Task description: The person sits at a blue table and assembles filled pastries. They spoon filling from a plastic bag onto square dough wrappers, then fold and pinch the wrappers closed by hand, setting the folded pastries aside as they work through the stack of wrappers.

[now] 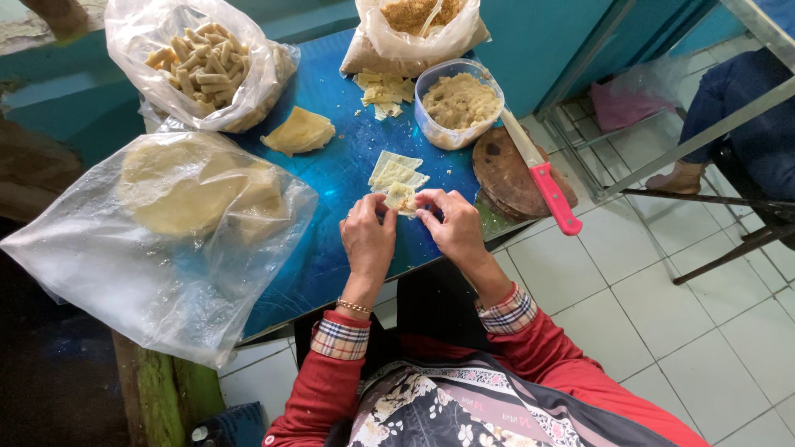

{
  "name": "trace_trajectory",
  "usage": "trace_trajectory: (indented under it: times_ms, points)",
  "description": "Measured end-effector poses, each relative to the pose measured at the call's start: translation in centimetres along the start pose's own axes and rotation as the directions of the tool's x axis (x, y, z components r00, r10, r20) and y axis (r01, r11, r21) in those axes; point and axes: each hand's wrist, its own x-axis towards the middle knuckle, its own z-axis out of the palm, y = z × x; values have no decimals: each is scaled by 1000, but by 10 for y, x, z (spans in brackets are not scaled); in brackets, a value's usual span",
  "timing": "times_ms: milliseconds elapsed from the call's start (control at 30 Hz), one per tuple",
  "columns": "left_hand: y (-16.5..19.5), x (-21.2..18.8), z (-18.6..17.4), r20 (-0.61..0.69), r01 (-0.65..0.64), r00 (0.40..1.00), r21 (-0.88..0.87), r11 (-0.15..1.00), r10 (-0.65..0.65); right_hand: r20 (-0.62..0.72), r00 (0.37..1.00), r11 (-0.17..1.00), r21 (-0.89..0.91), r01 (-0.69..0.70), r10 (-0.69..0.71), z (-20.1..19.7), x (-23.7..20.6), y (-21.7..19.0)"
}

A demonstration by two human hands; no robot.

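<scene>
At frame centre, the left hand (368, 238) and right hand (452, 228) pinch a small filled dough square (401, 198) over a blue table (331, 178), below a clear tub of filling (458, 103), with clear plastic bags (157, 240) at left.

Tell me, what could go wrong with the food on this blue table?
The knife with the pink handle rests on the round wooden board, its handle sticking out past the table edge; a bump might knock it to the floor. The left hand and right hand pinch a filled wrapper, so filling might squeeze out. The tub of filling sits uncovered.
</scene>
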Motion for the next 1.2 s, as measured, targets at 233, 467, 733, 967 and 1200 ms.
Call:
trace_trajectory:
  times_ms: [233, 467, 733, 967, 1200]
  points:
    - [4, -3, 2, -15, -158, 987, -106, 982, 157, -16, 1000, 999, 52, 12, -11, 1, 1, -2]
    - [5, 2, -5, 17, -389, 921, -14, 921, 389, 7, 959, 958, -30, 284, -284, -6, 5, 3]
    - [-7, 23, -6, 130, -354, 917, -169, 920, 377, 208, 806, 785, -192, 589, -554, -2, 32, 16]
    - [0, -1, -21, 110, -344, 921, -222, 913, 373, 288, 888, 931, 35, 365, -359, -12, 23, 14]
    - [9, -10, -22, 98, -274, 953, -131, 953, 287, 507, 859, 995, 93, 29, -73, -12, 38, 22]
